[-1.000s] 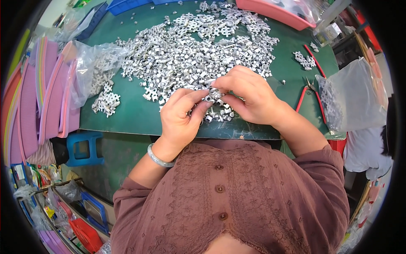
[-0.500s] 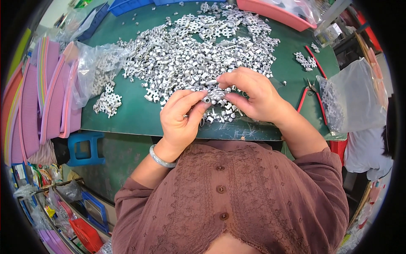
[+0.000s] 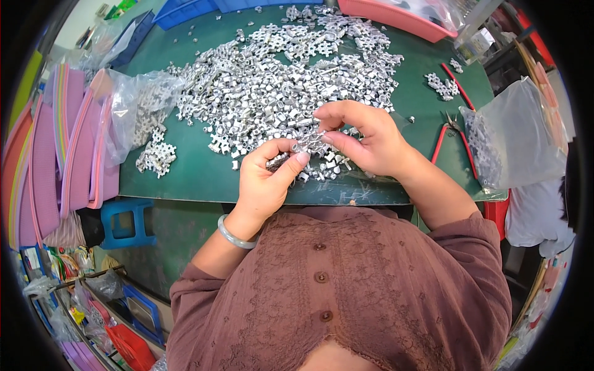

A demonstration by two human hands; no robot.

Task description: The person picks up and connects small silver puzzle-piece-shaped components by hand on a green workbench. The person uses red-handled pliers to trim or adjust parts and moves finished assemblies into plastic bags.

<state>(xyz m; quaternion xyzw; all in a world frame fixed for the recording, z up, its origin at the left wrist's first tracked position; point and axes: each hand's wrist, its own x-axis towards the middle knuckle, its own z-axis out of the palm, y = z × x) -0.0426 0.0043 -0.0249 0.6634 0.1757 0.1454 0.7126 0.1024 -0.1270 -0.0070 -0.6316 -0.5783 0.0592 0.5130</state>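
My left hand (image 3: 257, 179) pinches a small silver metal link piece (image 3: 310, 143) between thumb and forefinger, just above the table's near edge. More dark silver metal (image 3: 276, 162) shows in the curl of that hand, partly covered by the fingers. From the other side, my right hand (image 3: 371, 139) has its thumb at the right end of the link piece. Its forefinger is bent above, and its remaining fingers are mostly hidden. Behind and below both hands spreads a big heap of loose silver metal parts (image 3: 247, 86) on the green table (image 3: 198, 185).
Red-handled pliers (image 3: 453, 133) lie at the right, beside a clear bag of silver parts (image 3: 486, 145). Another plastic bag (image 3: 151, 105) and pink-purple trays (image 3: 83, 136) stand left. Blue bins (image 3: 185, 12) and a pink tray (image 3: 396, 18) line the far edge. A blue stool (image 3: 127, 222) sits below.
The link piece has turned between my fingers, and my left thumb has straightened toward it. My right thumb has come up to its end. The view has shifted slightly.
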